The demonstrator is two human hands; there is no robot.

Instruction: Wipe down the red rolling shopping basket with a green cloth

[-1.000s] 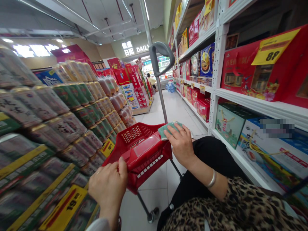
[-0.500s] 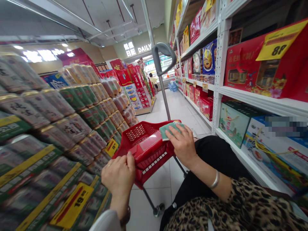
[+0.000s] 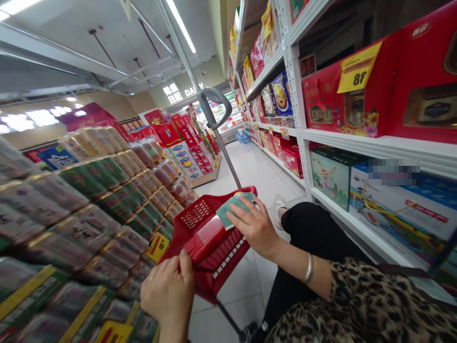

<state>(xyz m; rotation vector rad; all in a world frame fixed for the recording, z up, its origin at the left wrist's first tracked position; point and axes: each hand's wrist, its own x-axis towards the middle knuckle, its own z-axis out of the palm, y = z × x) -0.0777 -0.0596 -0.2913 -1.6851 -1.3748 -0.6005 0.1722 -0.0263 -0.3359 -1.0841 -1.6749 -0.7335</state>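
My left hand (image 3: 167, 288) is closed around the near left corner of a red plastic shopping cart basket (image 3: 210, 257). Its thumb lies over the rim. Spread over a folded green cloth (image 3: 224, 214), my right hand (image 3: 255, 224) presses it down on the basket's flat top edge, towards the right corner. A silver bracelet circles the right wrist. Perforated walls form the basket, and it stands tilted in view on dark legs with a caster. A grey pole (image 3: 228, 159) with a looped handle (image 3: 214, 109) rises behind it.
Stacked packs of cans (image 3: 85, 224) rise close on the left, with yellow price tags. White shelves (image 3: 296, 95) holding red gift boxes (image 3: 357, 95) and cartons line the right side. A tiled aisle (image 3: 239, 162) leads to a lit dairy section. A bent leg in black trousers (image 3: 307, 228) is beside the basket.
My right hand has slid the cloth along the basket's top edge towards my left hand. The left hand keeps its grip on the corner. The view has shifted to the right.
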